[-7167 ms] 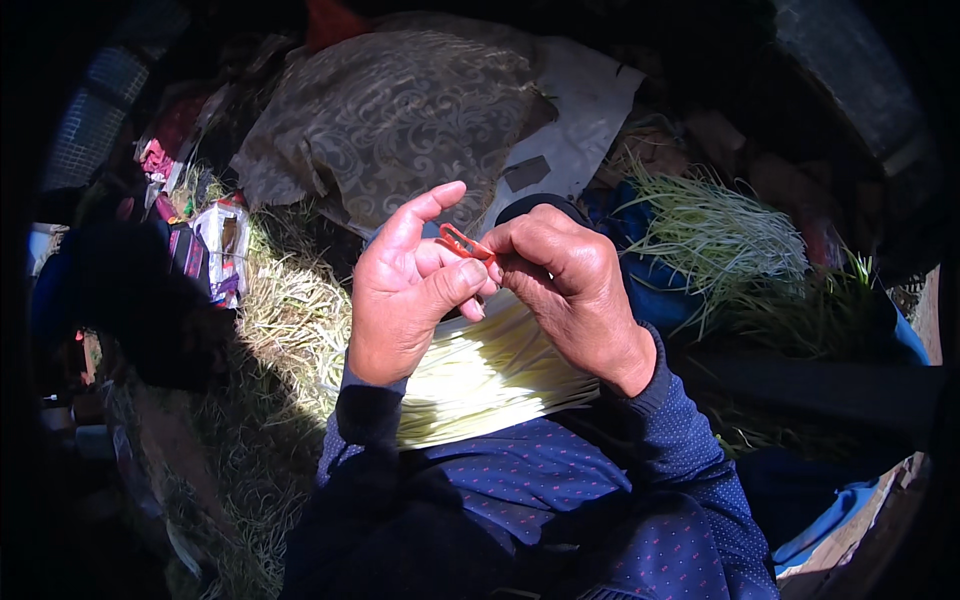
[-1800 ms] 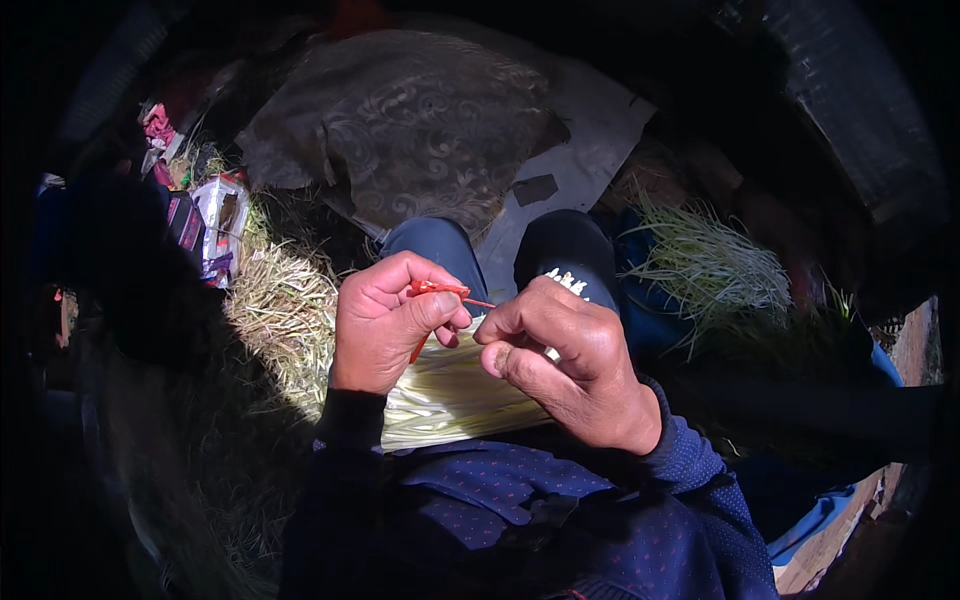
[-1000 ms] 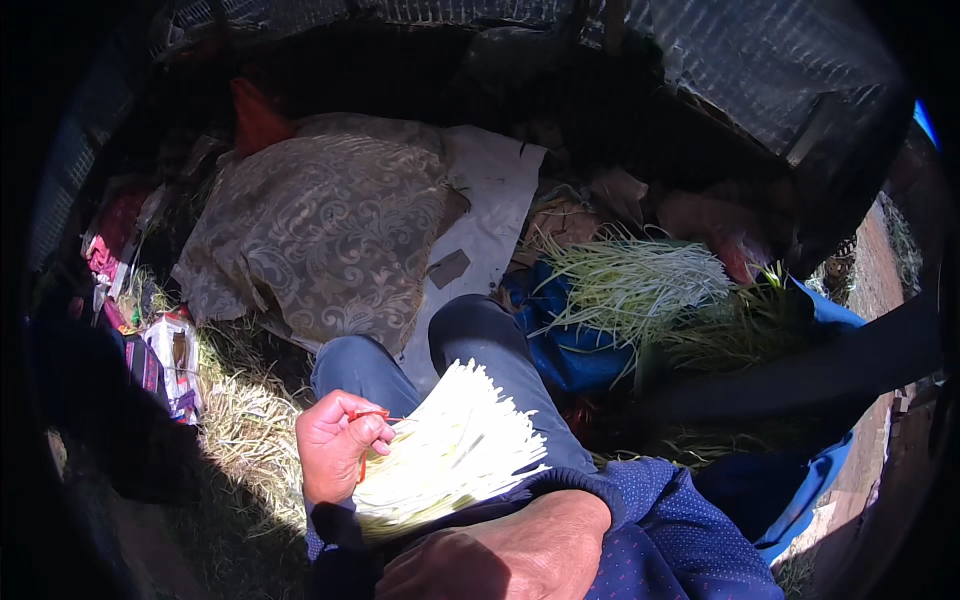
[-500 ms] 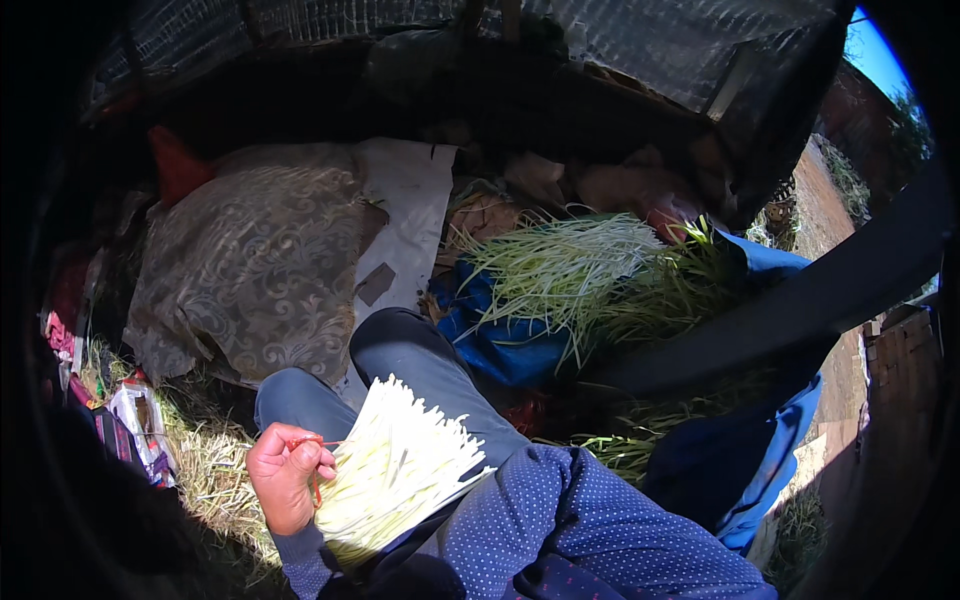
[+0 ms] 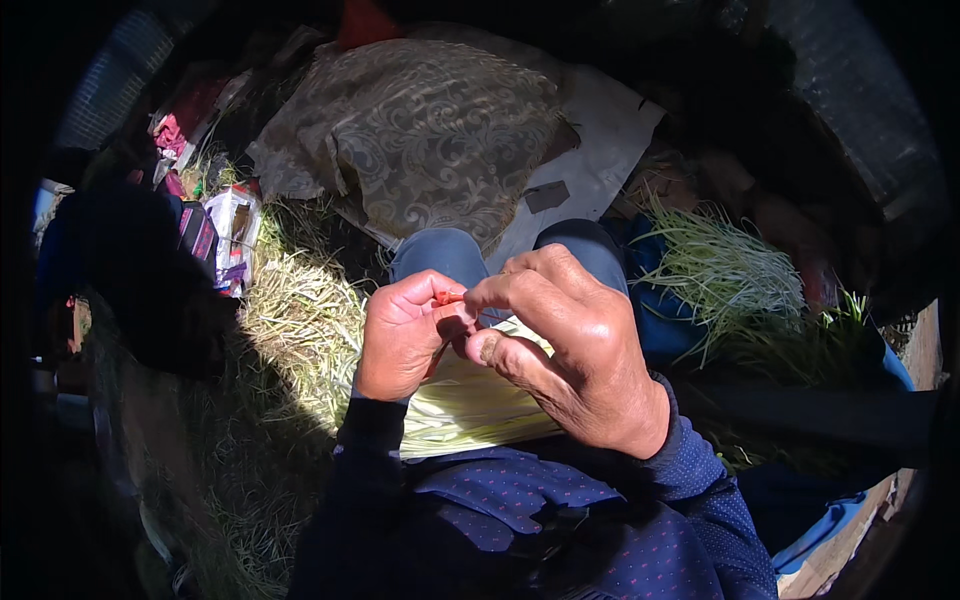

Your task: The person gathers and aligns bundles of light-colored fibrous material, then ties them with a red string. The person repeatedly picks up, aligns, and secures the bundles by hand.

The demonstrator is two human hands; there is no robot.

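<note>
My left hand (image 5: 405, 340) is closed, pinching a thin red tie (image 5: 449, 298) between thumb and fingertips above my lap. My right hand (image 5: 585, 350) meets it from the right, its index finger and thumb closed around the other end of the tie, a thin strand that shows between the hands. Below them, across my lap, lies a bundle of pale yellow-green chive-like stalks (image 5: 470, 405). Both hands hide much of the bundle, so I cannot tell whether the tie passes around it.
More long stalks (image 5: 735, 275) lie heaped on a blue sheet (image 5: 665, 310) at the right. Ahead is a patterned grey cloth (image 5: 430, 140) over a pale sheet (image 5: 610, 125). Straw-like trimmings (image 5: 300, 320) cover the ground at left, beside a white package (image 5: 235, 235).
My right hand has come up from out of view to the tie in my left hand. The view has swung left and down, and the hands now cover the bundle.
</note>
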